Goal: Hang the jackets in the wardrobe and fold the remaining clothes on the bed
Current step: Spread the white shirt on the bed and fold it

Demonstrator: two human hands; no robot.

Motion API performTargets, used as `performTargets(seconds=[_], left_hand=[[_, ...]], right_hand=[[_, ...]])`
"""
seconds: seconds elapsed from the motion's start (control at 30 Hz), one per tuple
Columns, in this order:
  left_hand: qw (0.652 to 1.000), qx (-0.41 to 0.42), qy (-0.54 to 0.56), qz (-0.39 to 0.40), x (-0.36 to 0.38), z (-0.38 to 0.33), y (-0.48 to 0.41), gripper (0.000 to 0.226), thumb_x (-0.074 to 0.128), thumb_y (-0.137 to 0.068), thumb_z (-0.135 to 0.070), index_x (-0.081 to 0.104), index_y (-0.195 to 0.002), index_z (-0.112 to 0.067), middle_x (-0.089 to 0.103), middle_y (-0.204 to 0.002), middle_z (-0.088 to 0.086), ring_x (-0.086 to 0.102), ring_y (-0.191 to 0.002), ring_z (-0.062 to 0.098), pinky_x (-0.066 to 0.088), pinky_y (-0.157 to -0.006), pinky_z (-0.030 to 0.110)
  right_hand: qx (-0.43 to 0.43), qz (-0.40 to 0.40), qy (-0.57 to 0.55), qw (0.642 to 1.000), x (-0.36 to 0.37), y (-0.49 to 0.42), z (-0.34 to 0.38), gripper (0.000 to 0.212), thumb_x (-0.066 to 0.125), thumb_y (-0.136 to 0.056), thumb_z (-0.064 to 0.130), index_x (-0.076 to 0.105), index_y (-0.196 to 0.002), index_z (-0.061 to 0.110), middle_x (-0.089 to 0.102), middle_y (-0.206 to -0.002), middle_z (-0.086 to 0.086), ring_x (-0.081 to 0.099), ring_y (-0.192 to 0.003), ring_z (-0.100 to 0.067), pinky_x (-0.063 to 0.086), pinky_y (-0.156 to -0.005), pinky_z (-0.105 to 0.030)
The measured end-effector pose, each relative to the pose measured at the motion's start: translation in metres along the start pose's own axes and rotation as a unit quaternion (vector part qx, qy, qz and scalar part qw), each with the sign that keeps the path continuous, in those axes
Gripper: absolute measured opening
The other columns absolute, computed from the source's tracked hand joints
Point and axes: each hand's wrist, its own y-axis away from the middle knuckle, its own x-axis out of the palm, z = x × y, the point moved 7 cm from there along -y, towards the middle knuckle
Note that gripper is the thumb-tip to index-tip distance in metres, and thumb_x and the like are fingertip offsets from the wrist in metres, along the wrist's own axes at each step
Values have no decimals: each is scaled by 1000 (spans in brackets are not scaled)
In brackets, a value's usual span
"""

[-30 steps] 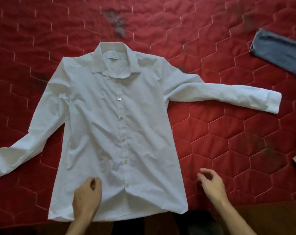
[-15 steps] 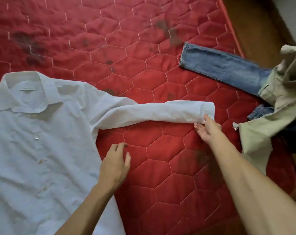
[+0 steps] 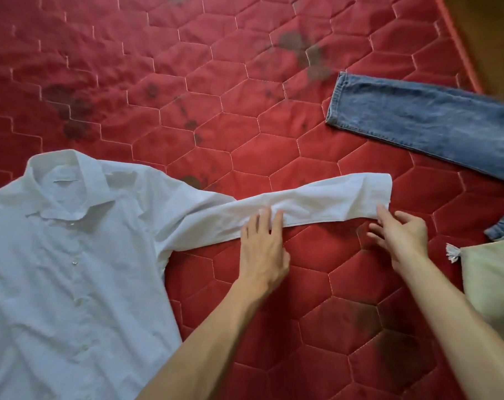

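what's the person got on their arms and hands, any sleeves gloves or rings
Nothing worn shows. The left hand and right hand are bare, with no gloves or rings, and both forearms are uncovered down to the picture's edge: no sleeve, watch or band in view.

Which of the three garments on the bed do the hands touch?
The white shirt: the left hand and right hand touch its sleeve. The blue jeans and beige garment lie untouched.

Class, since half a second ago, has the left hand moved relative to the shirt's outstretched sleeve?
Yes. The left hand moved forward, off the red bedspread and onto the sleeve.
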Motion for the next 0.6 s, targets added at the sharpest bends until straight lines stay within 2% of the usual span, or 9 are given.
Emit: performTargets(seconds=[0.07, 0.13, 0.23, 0.33, 0.4, 0.47, 0.5, 0.53, 0.6], left_hand=[[999, 20, 33, -10, 0, -6, 0, 71, 64, -70, -18, 48, -139, -9, 51, -136, 13, 56, -111, 35, 47, -95, 44], [997, 55, 59, 4, 1, -15, 6, 70, 61, -73, -17, 47, -141, -7, 56, -127, 11, 57, -106, 33, 48, -93, 43], [995, 69, 65, -12, -6, -20, 13, 66, 58, -73, -9, 49, -138, -6, 57, -124, 12, 57, -105, 32, 48, -93, 41], [994, 24, 69, -78, -23, -14, 11, 75, 56, -65, 0, 47, -140, -8, 47, -140, 20, 51, -120, 36, 47, -102, 44], [993, -7, 51, -105, -31, -6, 9, 88, 55, -62, 3, 39, -147, -9, 34, -151, 24, 39, -135, 39, 36, -113, 48], [995, -32, 24, -97, -29, 3, 6, 95, 54, -61, 5, 31, -152, -12, 25, -157, 25, 30, -143, 40, 29, -117, 50], [996, -39, 8, -84, -25, 8, 5, 97, 54, -61, 5, 29, -153, -12, 23, -158, 25, 28, -144, 40, 29, -118, 51], [997, -44, -5, -68, -19, 13, 5, 97, 55, -61, 4, 30, -153, -12, 25, -158, 25, 28, -145, 40, 30, -116, 52], [999, -38, -19, -32, -6, 19, 7, 91, 59, -63, -3, 35, -150, -10, 32, -155, 25, 34, -143, 40, 37, -111, 53]], right_hand=[[-21, -21, 133, 991, 9, -2, 7, 66, 79, -76, 45, 55, -126, 9, 66, -82, -5, 66, -71, -22, 60, -74, -43], [-44, -25, 238, 970, 18, 1, 12, 50, 78, -74, 49, 70, -103, 10, 65, -78, -4, 63, -76, -27, 54, -77, -38], [-55, -28, 173, 983, 15, 6, 17, 29, 67, -84, 33, 70, -91, 5, 59, -66, -2, 60, -62, -25, 54, -70, -39], [-78, -70, 29, 994, -19, 6, 29, 18, 60, -88, 20, 62, -101, 8, 58, -75, 5, 60, -58, -14, 55, -51, -20], [-105, -107, 14, 989, -50, 1, 38, 23, 64, -85, 20, 64, -106, 8, 59, -74, 9, 59, -62, -13, 51, -49, -15], [-115, -116, -6, 986, -80, -10, 45, 36, 66, -80, 29, 64, -110, 8, 64, -65, 9, 61, -59, -6, 47, -49, -11], [-99, -88, -25, 991, -92, -21, 47, 45, 66, -77, 39, 63, -111, 8, 68, -63, 9, 64, -56, -4, 47, -47, -9], [-79, -43, -26, 996, -104, -41, 41, 58, 66, -73, 54, 63, -109, 9, 69, -64, 14, 65, -56, -1, 46, -46, -8], [-56, -27, 0, 998, -126, -62, 40, 74, 66, -55, 83, 64, -97, 22, 69, -67, 21, 66, -59, 5, 47, -46, -7]])
